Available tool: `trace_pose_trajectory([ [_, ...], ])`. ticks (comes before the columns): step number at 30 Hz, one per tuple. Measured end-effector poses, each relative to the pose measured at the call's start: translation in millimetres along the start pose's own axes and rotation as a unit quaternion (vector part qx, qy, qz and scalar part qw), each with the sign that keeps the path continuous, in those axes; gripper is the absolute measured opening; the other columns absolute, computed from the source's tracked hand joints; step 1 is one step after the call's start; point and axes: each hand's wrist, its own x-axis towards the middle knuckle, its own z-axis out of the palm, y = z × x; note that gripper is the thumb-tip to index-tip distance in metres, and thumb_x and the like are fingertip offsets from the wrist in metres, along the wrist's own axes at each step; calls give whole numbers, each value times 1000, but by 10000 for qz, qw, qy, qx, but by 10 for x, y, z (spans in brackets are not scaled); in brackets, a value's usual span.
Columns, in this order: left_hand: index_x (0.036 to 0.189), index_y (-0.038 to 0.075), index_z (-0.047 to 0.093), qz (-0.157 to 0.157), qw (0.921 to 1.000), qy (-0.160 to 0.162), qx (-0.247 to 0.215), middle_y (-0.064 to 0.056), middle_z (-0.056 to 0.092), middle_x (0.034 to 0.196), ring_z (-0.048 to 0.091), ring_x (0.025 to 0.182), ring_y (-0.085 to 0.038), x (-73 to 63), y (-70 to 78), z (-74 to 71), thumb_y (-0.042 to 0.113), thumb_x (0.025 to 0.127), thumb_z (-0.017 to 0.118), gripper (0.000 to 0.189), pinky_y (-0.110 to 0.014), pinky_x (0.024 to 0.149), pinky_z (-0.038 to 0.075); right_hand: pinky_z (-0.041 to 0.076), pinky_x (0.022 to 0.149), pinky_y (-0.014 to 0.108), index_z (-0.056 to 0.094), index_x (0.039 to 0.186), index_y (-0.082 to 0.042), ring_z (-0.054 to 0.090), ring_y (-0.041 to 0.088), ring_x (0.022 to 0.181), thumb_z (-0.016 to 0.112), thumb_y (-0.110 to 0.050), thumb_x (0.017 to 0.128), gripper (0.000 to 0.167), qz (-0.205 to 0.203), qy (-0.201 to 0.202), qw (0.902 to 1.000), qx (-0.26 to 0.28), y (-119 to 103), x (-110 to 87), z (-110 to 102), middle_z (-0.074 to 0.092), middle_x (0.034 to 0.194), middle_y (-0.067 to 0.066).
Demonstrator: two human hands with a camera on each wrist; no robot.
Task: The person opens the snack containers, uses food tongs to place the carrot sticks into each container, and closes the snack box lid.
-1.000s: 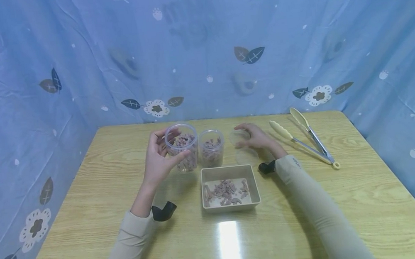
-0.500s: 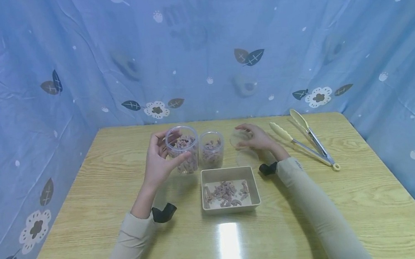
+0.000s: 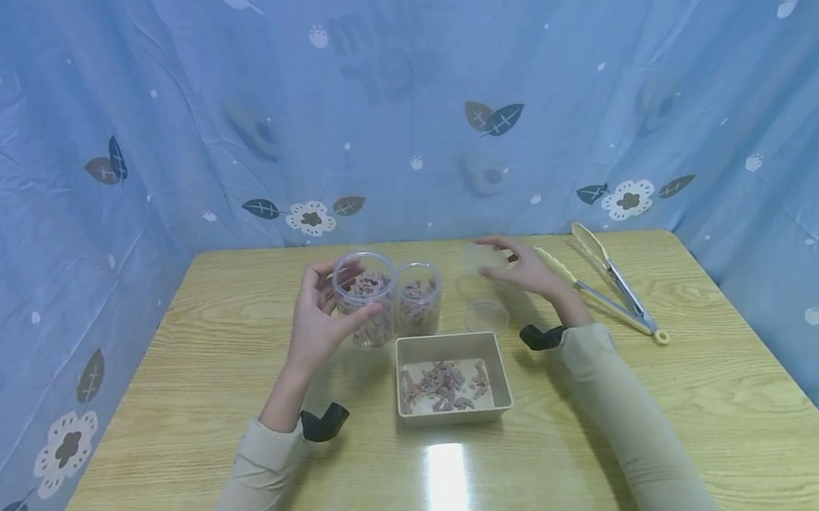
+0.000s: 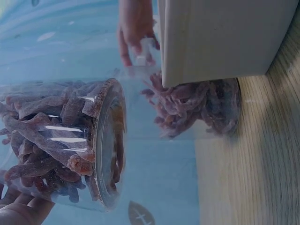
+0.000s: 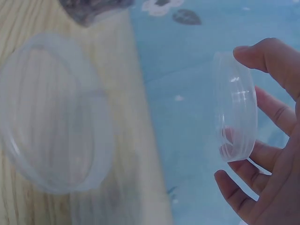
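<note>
My left hand grips a clear plastic jar, fingers and thumb curled round its side. Brown dried strips, like jerky, fill much of it; in the left wrist view the jar's base hangs above the table. Just right of it a second clear jar of the same strips stands on the table. My right hand pinches a round translucent lid by its rim between thumb and fingers, raised off the table. A second translucent lid lies on the table below that hand.
A beige rectangular box with loose strips on its bottom stands in front of the jars. Tongs with cream-coloured tips lie spread at the back right. A blue patterned curtain hangs round the table.
My right hand has lifted its lid and shifted slightly back and to the right. The left hand keeps its grip on the jar, almost in the same place.
</note>
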Motion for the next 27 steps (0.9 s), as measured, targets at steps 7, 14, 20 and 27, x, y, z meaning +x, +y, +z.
trace_pose_trajectory([
  [7,124,-1,39,39,9999,-112,-98,-18,53,127,51,118,-25,-17,48,51,-4,66,79,71,-29,104,41,36,90,56,50,129,1,39,41,121,63,-7,86,46,-426,405,9983,-30,-78,-82,-58,46,135,21],
  [14,125,1,40,61,9996,-260,-135,-15,53,129,50,119,-23,-57,63,104,-4,64,79,73,-29,104,40,37,90,47,51,128,1,39,35,123,63,-4,85,45,-728,618,9954,50,-298,-184,-98,45,136,20],
  [20,125,4,41,19,9991,-414,22,-9,54,129,50,120,-20,-92,78,168,1,63,81,74,-31,105,39,36,94,46,52,128,-1,38,28,126,64,-3,84,46,-962,681,9929,152,-543,-292,-119,44,139,16],
  [27,125,6,41,-212,9982,-534,170,-7,53,130,49,122,-20,-117,88,248,5,62,83,76,-35,107,37,34,95,46,53,125,1,37,28,127,65,3,80,47,-1529,689,9858,128,-858,-419,-82,44,138,19],
])
